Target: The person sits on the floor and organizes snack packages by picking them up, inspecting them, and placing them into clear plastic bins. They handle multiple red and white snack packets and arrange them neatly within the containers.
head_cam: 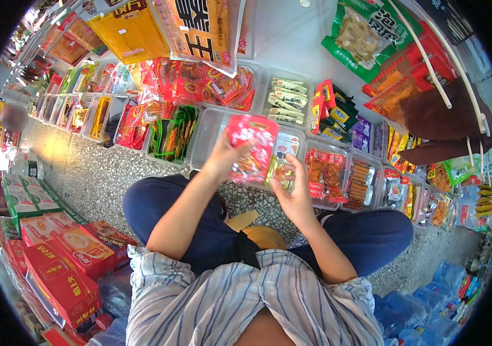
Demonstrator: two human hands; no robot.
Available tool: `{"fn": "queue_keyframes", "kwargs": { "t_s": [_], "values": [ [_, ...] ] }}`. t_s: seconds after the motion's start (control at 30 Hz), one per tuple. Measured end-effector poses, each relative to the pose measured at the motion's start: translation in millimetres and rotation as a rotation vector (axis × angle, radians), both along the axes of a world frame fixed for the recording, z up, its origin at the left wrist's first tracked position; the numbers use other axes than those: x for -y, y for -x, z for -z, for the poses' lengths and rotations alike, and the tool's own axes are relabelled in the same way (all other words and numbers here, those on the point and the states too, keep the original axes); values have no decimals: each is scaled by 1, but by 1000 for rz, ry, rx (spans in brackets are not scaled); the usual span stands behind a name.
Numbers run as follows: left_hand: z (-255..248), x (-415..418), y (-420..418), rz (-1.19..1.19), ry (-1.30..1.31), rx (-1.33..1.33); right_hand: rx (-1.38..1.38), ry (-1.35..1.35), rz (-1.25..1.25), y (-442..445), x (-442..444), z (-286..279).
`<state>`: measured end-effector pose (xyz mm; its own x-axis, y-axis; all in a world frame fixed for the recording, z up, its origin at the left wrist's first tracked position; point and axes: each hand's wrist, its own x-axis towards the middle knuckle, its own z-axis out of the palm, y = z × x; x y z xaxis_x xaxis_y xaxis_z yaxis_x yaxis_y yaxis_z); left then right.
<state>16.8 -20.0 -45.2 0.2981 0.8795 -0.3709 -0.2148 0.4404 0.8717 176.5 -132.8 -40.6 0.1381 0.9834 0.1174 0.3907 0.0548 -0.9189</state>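
My left hand [225, 156] grips a red and white snack packet [253, 147] by its left side, above the row of clear plastic bins. My right hand [293, 186] has its fingers apart just right of that packet, by a yellow-green and white packet [281, 160] in a clear bin; whether a fingertip touches it I cannot tell. Behind the red packet stands a clear plastic bin [211, 129] whose visible left part shows bare plastic. To its left is a bin of green-edged black packets [174, 134]; to the right, a bin holds red-edged packets of brown snacks [326, 175].
Large snack bags [202, 30] hang overhead, with a green bag [367, 36] and white rods [427, 60] at upper right. Red cartons [59, 281] stand on the left of the speckled floor [94, 168]. Blue-tinted plastic bottles [414, 302] lie at lower right.
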Motion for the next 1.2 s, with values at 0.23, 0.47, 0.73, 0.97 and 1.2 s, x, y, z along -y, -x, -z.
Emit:
{"fn": "queue_keyframes", "kwargs": {
  "t_s": [0.23, 0.47, 0.73, 0.97, 1.2],
  "values": [
    [56, -48, 54, -104, 23, -152, -2, 143, -136, -44, 15, 10],
    [146, -48, 59, 55, 168, -322, -27, 206, -131, -63, 14, 11],
    [192, -37, 46, -73, -160, -751, -7, 227, -171, -70, 14, 18],
    [139, -44, 38, 143, -139, -640, 29, 242, -196, -68, 16, 10],
    [184, -53, 58, 66, -105, -641, 71, 238, -240, -64, 16, 14]
  ]
}}
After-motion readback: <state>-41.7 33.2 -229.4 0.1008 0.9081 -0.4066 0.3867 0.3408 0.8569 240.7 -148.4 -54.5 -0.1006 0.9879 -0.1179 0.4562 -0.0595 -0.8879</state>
